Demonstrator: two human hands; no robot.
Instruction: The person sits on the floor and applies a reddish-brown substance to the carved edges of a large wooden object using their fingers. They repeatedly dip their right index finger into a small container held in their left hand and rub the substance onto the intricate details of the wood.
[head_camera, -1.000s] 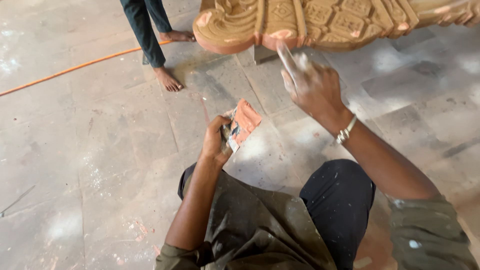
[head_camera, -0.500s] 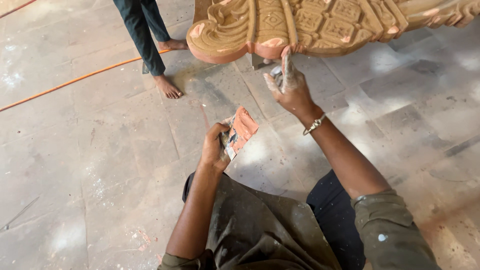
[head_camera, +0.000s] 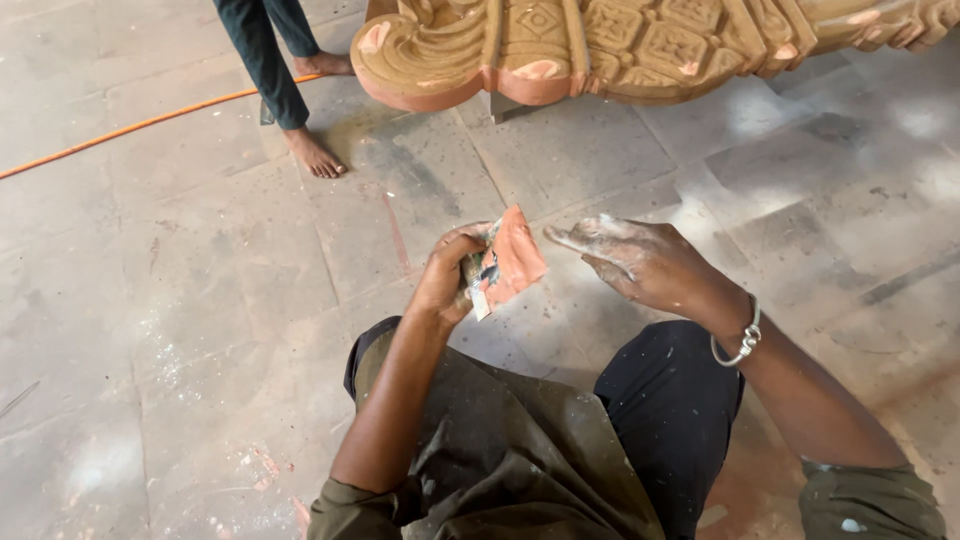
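View from above of a seated person in dusty dark clothing. The left hand (head_camera: 447, 277) is curled shut around a folded reddish-orange sheet (head_camera: 508, 262), possibly sandpaper, though its surface is too small to make out; the sheet sticks up from the fist, held above the lap and the floor. The right hand (head_camera: 640, 262) hovers just beside the sheet, not touching it, fingers loosely spread and coated in pale dust, holding nothing. A metal bracelet (head_camera: 741, 340) circles the right wrist. Above the hands, a carved wooden piece (head_camera: 640, 40) with scrolls and square patterns spans the upper frame. On the stone floor (head_camera: 150, 300), an orange cable (head_camera: 130, 128) runs past another person's bare feet (head_camera: 313, 152).
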